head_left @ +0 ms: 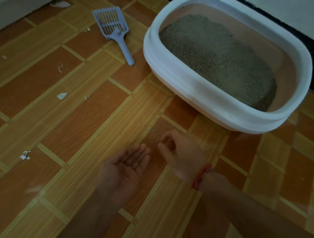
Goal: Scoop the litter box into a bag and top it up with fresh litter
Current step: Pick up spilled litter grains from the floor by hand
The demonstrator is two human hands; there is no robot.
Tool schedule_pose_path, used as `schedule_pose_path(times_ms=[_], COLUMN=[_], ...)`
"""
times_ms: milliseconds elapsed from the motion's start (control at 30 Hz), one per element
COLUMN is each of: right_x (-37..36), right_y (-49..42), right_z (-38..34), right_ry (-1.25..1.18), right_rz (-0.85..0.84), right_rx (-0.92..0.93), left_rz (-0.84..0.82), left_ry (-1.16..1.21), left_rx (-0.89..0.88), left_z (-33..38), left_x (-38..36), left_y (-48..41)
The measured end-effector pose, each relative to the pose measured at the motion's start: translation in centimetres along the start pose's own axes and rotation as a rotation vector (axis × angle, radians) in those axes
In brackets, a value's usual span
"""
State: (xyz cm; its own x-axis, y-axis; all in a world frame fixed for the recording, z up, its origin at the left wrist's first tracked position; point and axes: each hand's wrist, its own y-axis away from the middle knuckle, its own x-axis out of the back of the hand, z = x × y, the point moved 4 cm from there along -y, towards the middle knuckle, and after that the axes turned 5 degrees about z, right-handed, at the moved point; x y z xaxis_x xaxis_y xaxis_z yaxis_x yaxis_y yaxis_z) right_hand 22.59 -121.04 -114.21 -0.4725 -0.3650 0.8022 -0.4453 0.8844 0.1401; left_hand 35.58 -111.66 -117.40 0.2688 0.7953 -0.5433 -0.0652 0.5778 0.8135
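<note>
In the head view, the two forearms are seen nearest the camera, entering from 6 o'clock. The left hand (126,167) is held palm up with its fingers laid out nearly straight and together, and a few dark grains (133,160) are carried on them. Just beside it, at its 3 o'clock, the right hand (179,150) is turned on its side with the fingers curled in and the thumb brought close to the forefinger. It cannot be told whether anything is pinched there. A red thread band (202,176) is worn on the right wrist.

A small scatter of spilled litter (154,130) is seen on the patterned floor (80,113) just beyond the fingertips, toward 12 o'clock. The litter box (192,85), white-rimmed and oval, is set at 2 o'clock, and grey litter (216,58) is spread inside it. The slotted grey-blue scoop (112,25) is laid flat on the floor at 11 o'clock, near the box but apart from it, its handle pointed toward 5 o'clock. White scraps (62,95) are strewn toward 9 o'clock.
</note>
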Motion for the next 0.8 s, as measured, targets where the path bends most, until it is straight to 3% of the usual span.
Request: schedule_pose_path(times_ms=[133,800], right_x=[0.3,-1.2], right_y=[-1.6,-3.0], right_z=[2.7,1.5], right_ry=[0.110,0.250], right_rz=[-0.021,-0.028], right_rx=[-0.092,0.031], left_rz=[0.025,0.046], left_ry=[0.003,0.004], left_rx=[-0.018,-0.043], left_z=[0.7,0.8], left_x=[0.0,0.4], left_y=[0.0,-0.4])
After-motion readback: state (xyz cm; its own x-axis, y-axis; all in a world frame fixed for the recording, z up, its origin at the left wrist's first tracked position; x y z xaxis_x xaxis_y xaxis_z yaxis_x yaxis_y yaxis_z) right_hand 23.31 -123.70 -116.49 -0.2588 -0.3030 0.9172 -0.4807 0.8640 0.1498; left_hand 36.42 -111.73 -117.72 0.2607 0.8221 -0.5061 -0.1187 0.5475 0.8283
